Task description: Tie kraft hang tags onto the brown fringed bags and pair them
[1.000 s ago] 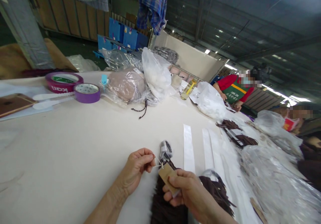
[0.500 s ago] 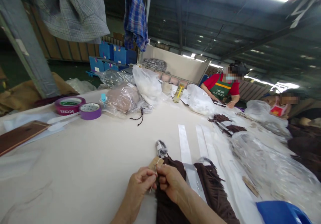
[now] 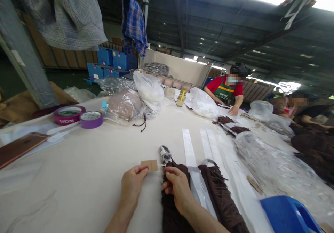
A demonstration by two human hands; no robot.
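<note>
A small tan cardboard hang tag (image 3: 150, 165) is pinched by its left end between the thumb and finger of my left hand (image 3: 132, 186). From its right end a short pale string (image 3: 160, 165) runs to the fingertips of my right hand (image 3: 177, 187), which are closed on it. Under my right hand lies a dark brown fringed piece (image 3: 169, 210), with a wrapped ring-like part (image 3: 165, 153) at its top end. Beside it, to the right, rests another brown fringed piece (image 3: 216, 191), and a white strip (image 3: 194, 170) runs between the two.
Tape rolls (image 3: 91, 120) and a phone (image 3: 23, 147) lie at the left. Plastic-bagged goods (image 3: 125, 104) stand at the back. A heap of clear plastic (image 3: 273, 170) and a blue container (image 3: 289, 214) are at the right. A co-worker (image 3: 225, 90) in a green apron works across the table.
My hands have moved apart. The left now holds the tag flat and away to the left, with the string stretched toward the right. The whole view has shifted slightly.
</note>
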